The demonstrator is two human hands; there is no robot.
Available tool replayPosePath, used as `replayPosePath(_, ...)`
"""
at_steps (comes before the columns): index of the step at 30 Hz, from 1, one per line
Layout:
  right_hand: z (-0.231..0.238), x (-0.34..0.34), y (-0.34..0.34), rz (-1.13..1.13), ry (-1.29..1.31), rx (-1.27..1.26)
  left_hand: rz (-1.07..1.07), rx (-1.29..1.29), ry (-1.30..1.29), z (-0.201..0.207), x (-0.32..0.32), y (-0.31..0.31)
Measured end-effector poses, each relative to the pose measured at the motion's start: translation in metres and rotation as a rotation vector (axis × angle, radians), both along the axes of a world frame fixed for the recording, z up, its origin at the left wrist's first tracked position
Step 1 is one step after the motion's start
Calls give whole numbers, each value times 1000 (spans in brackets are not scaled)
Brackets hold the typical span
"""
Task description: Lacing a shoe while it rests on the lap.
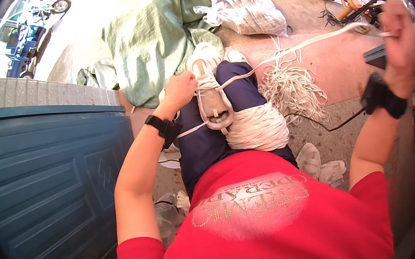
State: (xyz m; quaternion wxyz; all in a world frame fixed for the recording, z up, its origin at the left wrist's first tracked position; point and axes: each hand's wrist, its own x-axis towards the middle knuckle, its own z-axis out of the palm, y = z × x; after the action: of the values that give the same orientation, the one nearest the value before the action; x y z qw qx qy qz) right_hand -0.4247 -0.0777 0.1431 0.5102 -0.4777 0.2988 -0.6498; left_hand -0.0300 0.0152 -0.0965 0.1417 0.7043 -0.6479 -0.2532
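A beige and white shoe lies across my lap, its heel opening toward me. From its lacing a long white shoelace stretches up to the right, pulled out to my raised right hand, whose fingers are closed on it. My left hand is closed at the shoe's left side, beside the lacing; what its fingers pinch is hidden. Another lace end trails from the shoe below my left wrist. On my right thigh rests a thick bundle of white laces.
Loose laces lie heaped on the floor to the right. Ahead are a green tarp and a full white sack. A blue panelled door stands at left. More shoes lie by my right hip.
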Motion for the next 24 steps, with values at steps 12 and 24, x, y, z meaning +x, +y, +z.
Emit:
replayPosePath(12, -262, 188, 65, 495, 1231, 121, -365, -428, -239, 10, -36, 13)
replayPosePath(24, -248, 164, 71, 656, 1118, 277, -833, -304, -379, 18, -32, -28)
